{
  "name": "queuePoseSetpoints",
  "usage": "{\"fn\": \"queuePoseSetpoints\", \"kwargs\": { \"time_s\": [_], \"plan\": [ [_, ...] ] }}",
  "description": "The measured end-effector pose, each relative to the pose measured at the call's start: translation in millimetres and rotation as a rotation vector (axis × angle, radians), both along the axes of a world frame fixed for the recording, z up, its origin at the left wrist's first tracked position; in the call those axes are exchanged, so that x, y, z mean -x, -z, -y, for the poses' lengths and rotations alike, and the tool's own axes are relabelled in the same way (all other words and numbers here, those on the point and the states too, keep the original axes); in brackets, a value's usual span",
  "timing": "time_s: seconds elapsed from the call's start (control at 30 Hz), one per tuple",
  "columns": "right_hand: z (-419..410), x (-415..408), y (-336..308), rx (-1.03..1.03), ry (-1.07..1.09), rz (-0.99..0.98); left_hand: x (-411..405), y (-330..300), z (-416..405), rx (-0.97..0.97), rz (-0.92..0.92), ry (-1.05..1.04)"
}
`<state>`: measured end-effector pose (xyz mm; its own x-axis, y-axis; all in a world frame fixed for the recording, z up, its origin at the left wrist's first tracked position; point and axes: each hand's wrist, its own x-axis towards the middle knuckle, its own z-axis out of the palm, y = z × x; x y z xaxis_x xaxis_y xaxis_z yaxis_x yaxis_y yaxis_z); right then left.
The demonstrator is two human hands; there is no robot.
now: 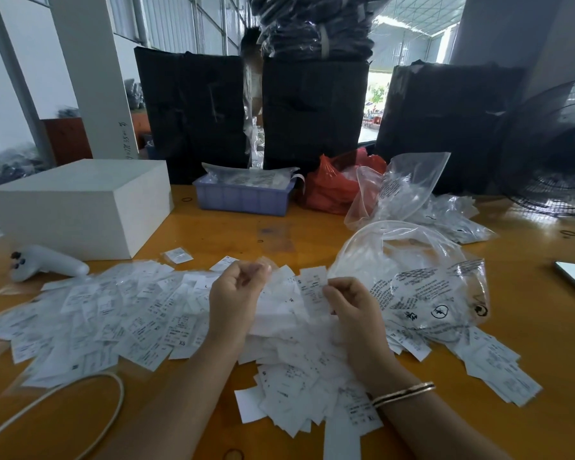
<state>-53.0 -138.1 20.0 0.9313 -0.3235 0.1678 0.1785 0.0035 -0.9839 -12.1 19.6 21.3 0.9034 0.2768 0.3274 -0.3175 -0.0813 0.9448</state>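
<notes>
Size labels [312,406] marked XS, S, XL, right hand [349,305] pinching one label [313,287]

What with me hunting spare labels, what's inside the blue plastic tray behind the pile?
A clear plastic bag of what look like white printed labels fills the shallow blue plastic tray, rising above its rim. Anything beneath the bag is hidden.
</notes>
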Motion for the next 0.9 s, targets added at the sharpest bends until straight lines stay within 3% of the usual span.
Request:
{"fn": "queuePoseSetpoints", "kwargs": {
  "time_s": [0.1, 0.2, 0.4, 0.5, 0.6, 0.77, 0.9],
  "plan": [
    [3.4, -1.0, -1.0, -0.24, -0.035, -0.007, 6.0, 0.3, 3.6, -0.278, 0.128, 0.02],
    [4.9, -2.9, -0.9, -0.258, -0.046, -0.01, 9.9, 2.5, 7.1, -0.425, 0.234, 0.033],
    [4.8, -5.7, 4.3, 0.195, 0.056, -0.066, 8.5, 2.5, 4.4, -0.45, 0.261, -0.016],
    [6.3, -6.5, 4.9, 0.17, 0.078, -0.06, 7.4, 3.3, 4.1, -0.424, 0.223, -0.019],
    [8.8, -2.9, -1.1, 0.181, 0.087, 0.123, 8.2, 3.0, 5.2, -0.455, 0.231, -0.009],
    [15.6, 4.6, -6.2, 0.786, 0.236, 0.557, 8.6, 5.1, 4.7, -0.428, 0.223, 0.047],
    [13.3, 6.5, -3.6, 0.839, 0.246, 0.567, 9.3, 5.0, 4.8, -0.464, 0.246, 0.06]
  ]
}}
